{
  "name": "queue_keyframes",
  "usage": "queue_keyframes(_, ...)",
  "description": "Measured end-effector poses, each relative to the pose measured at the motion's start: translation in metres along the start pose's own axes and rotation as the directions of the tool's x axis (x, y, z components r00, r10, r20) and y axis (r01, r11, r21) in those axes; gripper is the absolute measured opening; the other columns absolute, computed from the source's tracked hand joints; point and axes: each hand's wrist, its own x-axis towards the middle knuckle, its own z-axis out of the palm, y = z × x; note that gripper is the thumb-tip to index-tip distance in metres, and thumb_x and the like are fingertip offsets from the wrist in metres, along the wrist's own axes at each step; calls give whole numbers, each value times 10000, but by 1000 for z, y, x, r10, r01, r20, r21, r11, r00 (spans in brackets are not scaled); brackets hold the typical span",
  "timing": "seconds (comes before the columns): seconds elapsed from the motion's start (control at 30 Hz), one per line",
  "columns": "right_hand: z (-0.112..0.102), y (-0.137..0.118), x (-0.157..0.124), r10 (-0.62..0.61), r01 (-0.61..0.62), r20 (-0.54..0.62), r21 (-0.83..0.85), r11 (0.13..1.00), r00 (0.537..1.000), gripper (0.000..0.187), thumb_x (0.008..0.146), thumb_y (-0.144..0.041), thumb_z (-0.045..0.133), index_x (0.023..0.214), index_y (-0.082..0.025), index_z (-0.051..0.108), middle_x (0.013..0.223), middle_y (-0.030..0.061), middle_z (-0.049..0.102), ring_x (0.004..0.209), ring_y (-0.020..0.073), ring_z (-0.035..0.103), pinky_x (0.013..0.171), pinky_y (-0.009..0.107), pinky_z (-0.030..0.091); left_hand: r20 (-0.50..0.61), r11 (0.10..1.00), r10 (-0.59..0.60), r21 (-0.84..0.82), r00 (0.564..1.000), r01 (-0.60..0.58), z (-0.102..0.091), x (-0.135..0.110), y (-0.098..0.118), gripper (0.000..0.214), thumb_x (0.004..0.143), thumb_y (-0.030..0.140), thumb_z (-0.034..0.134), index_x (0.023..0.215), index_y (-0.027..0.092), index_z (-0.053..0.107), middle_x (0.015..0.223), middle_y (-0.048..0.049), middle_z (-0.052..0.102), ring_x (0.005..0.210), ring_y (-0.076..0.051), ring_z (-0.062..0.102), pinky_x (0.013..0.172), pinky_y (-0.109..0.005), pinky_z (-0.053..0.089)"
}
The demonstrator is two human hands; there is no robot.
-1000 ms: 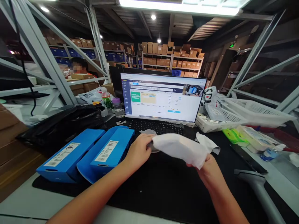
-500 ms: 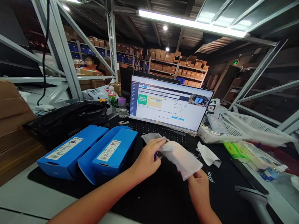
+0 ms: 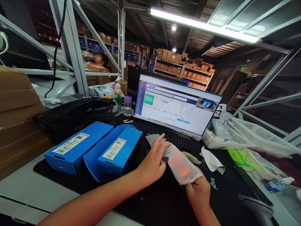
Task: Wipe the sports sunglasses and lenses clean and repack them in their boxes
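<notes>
A translucent white bag (image 3: 180, 164) with something orange-pink inside stretches between my two hands above the black desk mat. My left hand (image 3: 154, 160) is closed on the bag's left end, its fingers over the top and partly hiding that end. The lower right corner is pinched by my right hand (image 3: 199, 190), whose fingertips are partly behind the bag. To the left of my hands lies a blue box (image 3: 121, 147) with a white label and a raised side flap. A second, similar blue box (image 3: 78, 144) lies beside it.
Behind the bag are a keyboard (image 3: 152, 127) and a lit monitor (image 3: 169, 103). A white cloth (image 3: 213, 160) and white baskets (image 3: 225, 139) are at the right. A barcode scanner (image 3: 257, 205) lies at the front right. A black plastic bag (image 3: 77, 114) is at the left.
The bag has turned so more of its face shows, with the orange content more visible. My left fingers have lifted and straightened slightly. The camera view has shifted slightly left.
</notes>
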Motion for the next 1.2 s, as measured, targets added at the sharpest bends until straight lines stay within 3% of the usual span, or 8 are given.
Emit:
queue_keyframes(0.13, 7, -1, -3, -44, 40, 54, 61, 997, 998, 324, 869, -55, 574, 1158, -173, 660, 1093, 133, 721, 984, 252, 737, 795, 330, 650, -96, 988, 4, 153, 995, 11, -3, -10, -2, 357, 728, -94, 436, 911, 162, 605, 1469, -165, 437, 1373, -291, 487, 1129, -472, 465)
queue_keyframes(0.2, 9, -2, -8, -82, 77, 78, 73, 994, 994, 380, 884, -51, 571, 1240, -167, 635, 1138, 144, 709, 1012, 261, 732, 824, 345, 651, -108, 970, 37, 244, 993, -10, -5, -12, -6, 298, 785, -65, 436, 843, 150, 633, 1427, -166, 504, 1341, -302, 519, 1102, -468, 496)
queue_keyframes(0.4, 10, 5, -19, -222, 202, 177, 123, 972, 959, 573, 872, -43, 598, 1427, -162, 515, 1287, 187, 657, 1109, 311, 702, 870, 392, 649, -33, 924, 7, 383, 999, 6, -5, -12, -17, 571, 770, -64, 411, 1289, 85, 594, 1477, -178, 520, 1350, -291, 520, 1122, -497, 481)
queue_keyframes(0.63, 12, -13, -11, 49, -52, 30, 110, 993, 998, 274, 879, -117, 570, 1109, -178, 705, 1043, 103, 756, 891, 251, 757, 752, 318, 644, 137, 967, 130, 203, 982, -156, -2, -17, -12, 705, 749, -23, 439, 1443, 100, 458, 1587, -103, 397, 1458, -197, 377, 1212, -364, 367)
queue_keyframes(0.77, 13, -12, -21, 289, -292, 78, 35, 956, 954, 172, 837, -253, 599, 815, -178, 752, 822, 83, 779, 668, 256, 745, 549, 299, 606, 201, 974, 161, 123, 966, -188, -1, -22, -5, 725, 772, 13, 446, 1488, 118, 404, 1603, -90, 371, 1480, -180, 337, 1208, -336, 366)
queue_keyframes(0.87, 17, -5, -32, 384, -386, 121, -7, 922, 915, 211, 838, -323, 607, 765, -191, 754, 728, 74, 766, 609, 276, 721, 489, 324, 568, 226, 977, 181, 68, 957, -201, -1, -24, 2, 699, 800, 42, 454, 1493, 111, 398, 1607, -101, 361, 1492, -183, 313, 1208, -338, 365)
queue_keyframes(1.03, 21, -3, -28, 163, -162, 70, -17, 987, 984, 187, 872, -281, 599, 883, -173, 751, 917, 110, 760, 772, 295, 728, 634, 380, 588, 217, 963, 257, 22, 942, -268, -5, -25, 6, 614, 849, 45, 410, 1463, 73, 435, 1579, -124, 406, 1493, -174, 314, 1218, -326, 338)
queue_keyframes(1.2, 11, -14, -8, -41, 47, 48, -147, 988, 998, 120, 883, -217, 636, 958, -181, 723, 1166, 109, 702, 980, 283, 699, 820, 396, 567, 191, 969, 245, -7, 951, -248, -14, -23, 5, 635, 828, 34, 427, 1463, 55, 431, 1597, -127, 374, 1497, -152, 302, 1232, -306, 308)
